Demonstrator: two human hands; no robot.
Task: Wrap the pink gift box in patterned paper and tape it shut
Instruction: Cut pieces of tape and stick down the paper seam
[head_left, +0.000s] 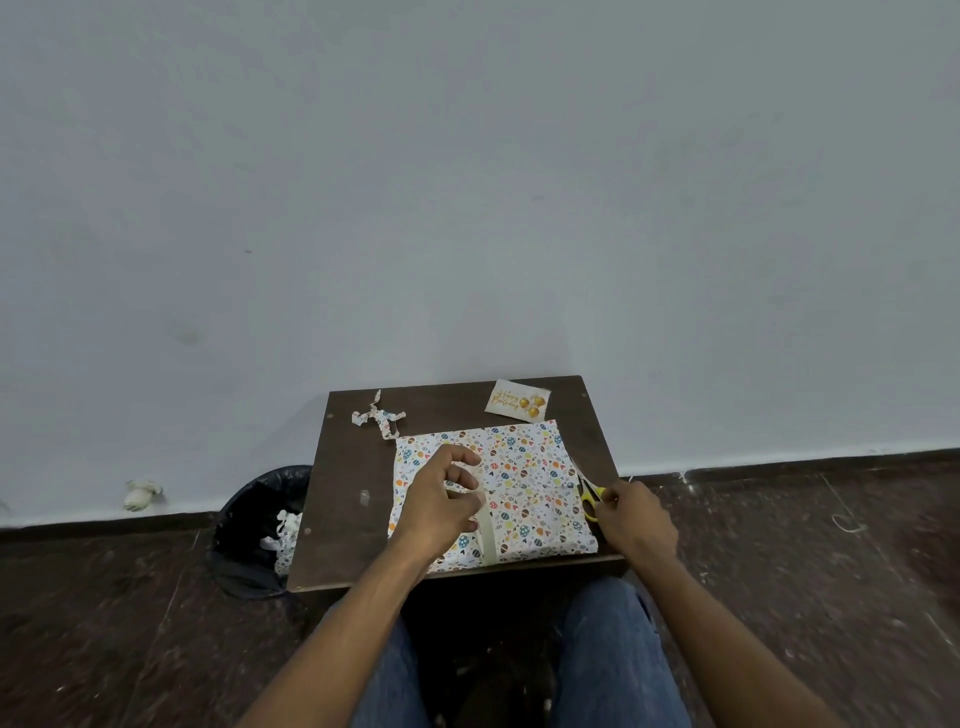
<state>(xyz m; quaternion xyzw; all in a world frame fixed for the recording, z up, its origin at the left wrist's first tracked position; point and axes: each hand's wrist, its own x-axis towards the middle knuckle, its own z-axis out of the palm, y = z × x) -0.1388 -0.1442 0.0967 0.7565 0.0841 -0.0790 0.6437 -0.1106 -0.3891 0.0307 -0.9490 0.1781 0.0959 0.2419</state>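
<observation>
Head view: the wrapped box (524, 488) is being kept flat on the dark tabletop (353, 467), covered in patterned paper with a strip of tape (487, 535) running down its middle seam. The left hand (441, 504) is being pressed on the paper beside the tape, its grip curled with the fingertips on the strip. Yellow-handled scissors (591, 499) are being held at the box's right edge by the right hand (636, 519), its grip clamped on the handles. A birthday card (519, 400) and a paper scrap (379, 415) are being left at the far edge, and a bin (254, 535) is being kept on the floor to the left.
</observation>
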